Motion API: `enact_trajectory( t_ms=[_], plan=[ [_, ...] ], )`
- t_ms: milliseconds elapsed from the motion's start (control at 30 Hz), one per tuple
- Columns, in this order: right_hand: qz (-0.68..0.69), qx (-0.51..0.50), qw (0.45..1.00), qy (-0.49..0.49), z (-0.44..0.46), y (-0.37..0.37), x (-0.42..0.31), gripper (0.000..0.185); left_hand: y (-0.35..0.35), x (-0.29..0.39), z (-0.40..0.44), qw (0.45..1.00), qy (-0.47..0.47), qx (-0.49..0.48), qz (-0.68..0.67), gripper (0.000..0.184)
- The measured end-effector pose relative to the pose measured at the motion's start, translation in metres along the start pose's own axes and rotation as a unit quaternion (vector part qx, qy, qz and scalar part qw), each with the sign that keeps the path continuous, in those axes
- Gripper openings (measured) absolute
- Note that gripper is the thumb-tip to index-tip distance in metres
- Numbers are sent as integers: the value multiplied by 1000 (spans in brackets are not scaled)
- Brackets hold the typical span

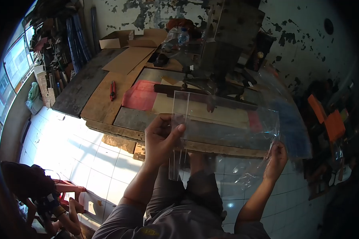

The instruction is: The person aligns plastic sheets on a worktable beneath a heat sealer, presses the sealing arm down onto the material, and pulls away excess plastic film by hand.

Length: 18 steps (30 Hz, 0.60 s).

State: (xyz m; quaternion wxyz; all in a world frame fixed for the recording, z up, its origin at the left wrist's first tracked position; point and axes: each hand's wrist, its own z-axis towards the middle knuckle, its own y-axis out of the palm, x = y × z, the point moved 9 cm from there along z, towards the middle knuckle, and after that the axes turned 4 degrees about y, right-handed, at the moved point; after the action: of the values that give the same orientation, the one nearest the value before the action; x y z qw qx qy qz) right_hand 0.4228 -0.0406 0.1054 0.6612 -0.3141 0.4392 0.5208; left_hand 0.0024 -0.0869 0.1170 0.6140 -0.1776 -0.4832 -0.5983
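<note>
My left hand [162, 139] is closed, thumb over fingers, around a narrow upright strip of clear plastic [181, 102]. To the right, a thin, glossy clear plastic sheet [231, 119] spreads out in front of the table edge. My right hand [276, 158] pinches the sheet's right side, where the film is crumpled and hangs down. Whether strip and sheet are one piece, I cannot tell. Through the film I see a pale yellowish sheet [163, 104] lying under a dark bar [167, 89] of the machine. Red material [140, 95] lies to its left.
A dark upright machine [223, 44] stands at the table's back. A red cutter [113, 91] lies on the wooden tabletop [101, 107], with cardboard [129, 59] and a plastic bottle [183, 38] behind. Another person [48, 199] is low at the left. Orange pieces [334, 124] are at the right.
</note>
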Motion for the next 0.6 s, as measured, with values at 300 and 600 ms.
enact_trajectory(
  t_ms=[300, 600],
  plan=[
    [25, -75, 997, 13, -3, 10, 9, 45, -20, -37, -12, 996, -19, -47, 78, 41],
    [158, 206, 954, -153, -22, -57, -60, 53, 22, -42, -79, 950, 124, -147, 246, 62]
  ],
)
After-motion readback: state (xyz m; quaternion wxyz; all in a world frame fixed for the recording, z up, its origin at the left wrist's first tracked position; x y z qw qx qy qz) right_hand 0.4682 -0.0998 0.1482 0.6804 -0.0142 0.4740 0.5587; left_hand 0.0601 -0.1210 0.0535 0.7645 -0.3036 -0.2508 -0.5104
